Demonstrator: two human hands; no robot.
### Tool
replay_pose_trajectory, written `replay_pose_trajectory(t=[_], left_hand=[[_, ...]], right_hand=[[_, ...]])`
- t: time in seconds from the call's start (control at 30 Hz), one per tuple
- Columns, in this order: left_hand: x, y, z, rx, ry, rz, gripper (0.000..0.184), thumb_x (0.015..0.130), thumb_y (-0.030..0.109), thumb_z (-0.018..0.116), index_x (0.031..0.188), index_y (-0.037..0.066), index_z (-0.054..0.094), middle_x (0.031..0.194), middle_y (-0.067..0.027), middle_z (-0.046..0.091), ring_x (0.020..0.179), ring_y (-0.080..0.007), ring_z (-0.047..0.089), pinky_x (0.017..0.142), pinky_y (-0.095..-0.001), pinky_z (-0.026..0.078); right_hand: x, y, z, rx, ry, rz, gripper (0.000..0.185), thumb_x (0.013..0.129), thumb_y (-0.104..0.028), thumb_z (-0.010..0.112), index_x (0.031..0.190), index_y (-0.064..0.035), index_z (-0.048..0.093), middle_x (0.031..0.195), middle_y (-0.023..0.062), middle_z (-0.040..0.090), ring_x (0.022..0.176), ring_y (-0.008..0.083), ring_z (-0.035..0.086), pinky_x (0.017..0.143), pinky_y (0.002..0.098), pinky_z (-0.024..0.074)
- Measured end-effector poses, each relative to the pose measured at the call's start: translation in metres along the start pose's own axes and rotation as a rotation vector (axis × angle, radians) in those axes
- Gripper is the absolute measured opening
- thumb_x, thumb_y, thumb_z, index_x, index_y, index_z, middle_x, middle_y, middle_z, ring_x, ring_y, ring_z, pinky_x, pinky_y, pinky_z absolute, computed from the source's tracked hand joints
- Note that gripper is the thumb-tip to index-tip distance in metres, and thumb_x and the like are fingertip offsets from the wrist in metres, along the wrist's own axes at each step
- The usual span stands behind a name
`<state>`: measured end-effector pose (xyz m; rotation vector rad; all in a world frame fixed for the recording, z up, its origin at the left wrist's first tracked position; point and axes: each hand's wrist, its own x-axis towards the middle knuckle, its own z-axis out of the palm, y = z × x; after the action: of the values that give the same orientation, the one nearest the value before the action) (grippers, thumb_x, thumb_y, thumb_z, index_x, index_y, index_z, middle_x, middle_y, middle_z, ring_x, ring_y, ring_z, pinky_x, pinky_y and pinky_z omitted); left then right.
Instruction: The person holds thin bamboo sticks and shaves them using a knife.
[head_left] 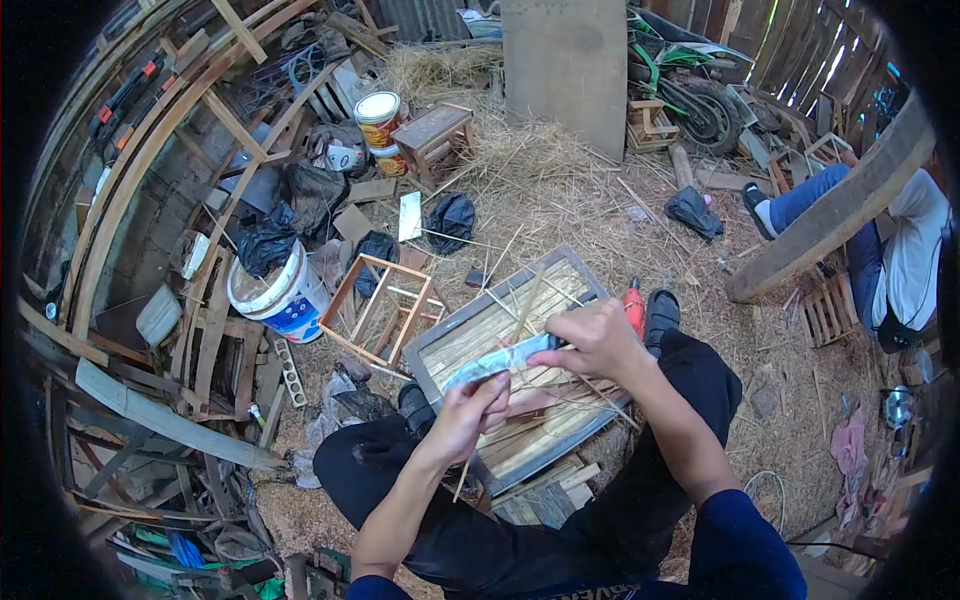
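Note:
My right hand [598, 342] is closed round the dark handle of a wide, pale metal blade [497, 363], held level over the board. At the blade's far left end, my left hand [470, 412] has its fingers pressed together on a thin bamboo strip [463, 480] that runs down toward my lap. Below both hands lies a framed wooden board [432, 352] with a slatted surface, between my knees. Several thin strips [526, 305] are strewn over it. Where blade and strip touch is too small to tell.
A small wooden frame [337, 322] and a white bucket [300, 308] stand to the left. A red tool [634, 308] lies by my right foot. Another person [915, 235] sits at the right behind a slanted post [830, 215]. Straw covers the floor.

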<state>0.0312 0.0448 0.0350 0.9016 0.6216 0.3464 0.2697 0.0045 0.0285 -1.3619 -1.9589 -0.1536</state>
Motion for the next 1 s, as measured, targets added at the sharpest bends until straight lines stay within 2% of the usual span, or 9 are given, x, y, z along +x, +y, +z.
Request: replay_pose_trajectory(t=[0.2,0.27,0.37,0.5,0.63,0.73,0.87,0.9,1.0], left_hand=[[-0.012,0.012,-0.010,-0.068,0.024,0.059,0.047,0.106,0.023,0.047,0.151,0.017,0.037,0.064,0.0068,0.025,0.047,-0.0049,0.022,0.042,-0.0226,0.020],[-0.021,0.005,-0.023,0.016,-0.035,0.049,0.047,0.106,0.023,0.047,0.151,0.018,0.037,0.064,0.0060,0.027,0.048,-0.0052,0.024,0.044,-0.0217,0.022],[-0.023,-0.005,-0.029,0.020,0.001,0.045,0.047,0.107,0.022,0.044,0.153,0.019,0.035,0.064,0.0045,0.031,0.048,-0.0055,0.026,0.045,-0.0212,0.024],[-0.020,0.002,-0.035,-0.088,0.061,0.045,0.053,0.107,0.023,0.041,0.157,0.019,0.023,0.063,0.0039,0.032,0.047,-0.0054,0.026,0.045,-0.0208,0.024],[-0.019,0.006,-0.020,-0.028,0.095,0.028,0.054,0.107,0.024,0.042,0.157,0.019,0.021,0.063,0.0042,0.035,0.046,-0.0051,0.028,0.045,-0.0206,0.024],[-0.007,-0.005,-0.012,0.148,0.054,0.060,0.053,0.107,0.024,0.045,0.157,0.022,0.026,0.064,0.0037,0.039,0.049,-0.0036,0.031,0.044,-0.0192,0.025],[-0.001,-0.010,0.000,0.173,0.001,0.012,0.056,0.105,0.022,0.047,0.156,0.014,0.026,0.065,0.0037,0.039,0.051,-0.0056,0.030,0.047,-0.0204,0.026],[0.000,-0.012,0.003,0.094,0.055,0.019,0.045,0.105,0.023,0.049,0.147,0.009,0.041,0.065,0.0044,0.038,0.052,-0.0053,0.031,0.047,-0.0211,0.025],[0.005,-0.009,-0.008,0.081,0.016,-0.023,0.032,0.104,0.024,0.050,0.130,0.004,0.051,0.065,0.0050,0.037,0.053,-0.0046,0.030,0.047,-0.0223,0.024]], right_hand=[[-0.024,0.043,-0.028,-0.152,0.077,0.221,0.047,0.084,-0.050,0.071,0.069,-0.0087,0.056,0.053,0.0056,0.055,0.044,0.0219,0.054,0.044,0.0348,0.0412],[-0.036,0.062,-0.043,-0.121,0.252,0.679,0.042,0.086,-0.043,0.071,0.072,-0.0064,0.058,0.056,0.0088,0.057,0.046,0.0244,0.055,0.046,0.0360,0.0420],[-0.051,0.076,-0.064,-0.203,0.242,0.572,0.038,0.087,-0.038,0.071,0.074,-0.0052,0.059,0.056,0.0110,0.056,0.047,0.0258,0.057,0.046,0.0368,0.0417],[-0.050,0.036,-0.034,-0.075,-0.002,0.296,0.040,0.084,-0.043,0.073,0.072,-0.0075,0.059,0.053,0.0087,0.053,0.046,0.0245,0.056,0.046,0.0371,0.0416],[-0.033,0.007,0.001,0.035,-0.177,0.062,0.047,0.080,-0.050,0.075,0.069,-0.0091,0.055,0.051,0.0050,0.050,0.044,0.0225,0.055,0.043,0.0374,0.0388],[-0.023,-0.010,0.019,0.082,-0.115,-0.031,0.048,0.080,-0.050,0.075,0.067,-0.0095,0.053,0.050,0.0037,0.049,0.043,0.0221,0.054,0.043,0.0370,0.0381],[-0.006,-0.014,0.015,0.078,-0.091,-0.010,0.048,0.079,-0.050,0.075,0.067,-0.0090,0.053,0.049,0.0028,0.048,0.042,0.0215,0.053,0.042,0.0360,0.0381],[-0.005,-0.013,0.014,0.066,-0.074,-0.016,0.048,0.079,-0.050,0.075,0.067,-0.0090,0.054,0.049,0.0028,0.048,0.042,0.0215,0.053,0.042,0.0359,0.0378],[0.000,-0.006,0.009,0.050,-0.006,-0.013,0.048,0.077,-0.051,0.076,0.067,-0.0091,0.053,0.048,0.0029,0.047,0.042,0.0216,0.053,0.042,0.0359,0.0371]])
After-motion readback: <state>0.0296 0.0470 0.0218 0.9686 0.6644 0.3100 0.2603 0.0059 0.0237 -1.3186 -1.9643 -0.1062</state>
